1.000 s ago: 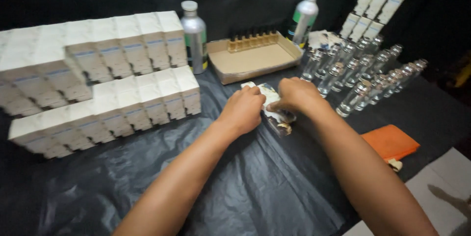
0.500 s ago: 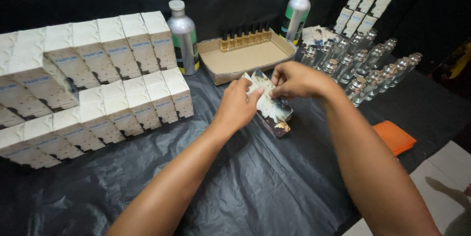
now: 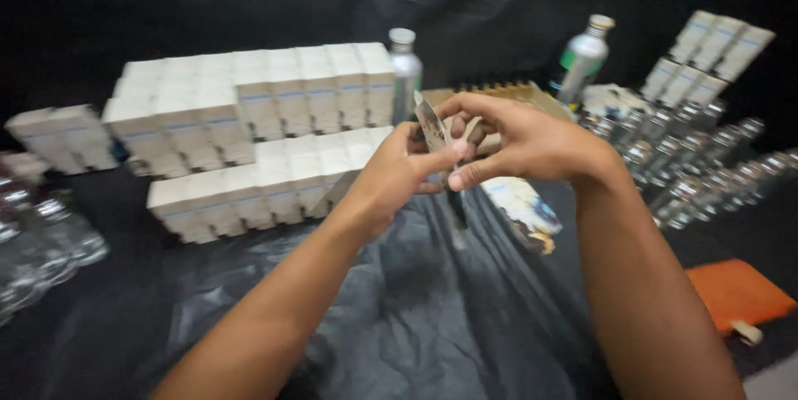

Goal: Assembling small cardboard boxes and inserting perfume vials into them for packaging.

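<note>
Black-covered table (image 3: 399, 317): hands raised together, pinching small card (image 3: 431, 124).

Just my two bare arms here, nothing fancy. No sleeves in shot, both forearms are uncovered all the way from the bottom edge up to the wrists. No watch, no bracelet, no gloves. My left hand (image 3: 399, 175) and right hand (image 3: 524, 146) are bare too, and I can't spot any rings on the fingers that show. Nails look short and plain, though it's all a bit blurry.
</note>
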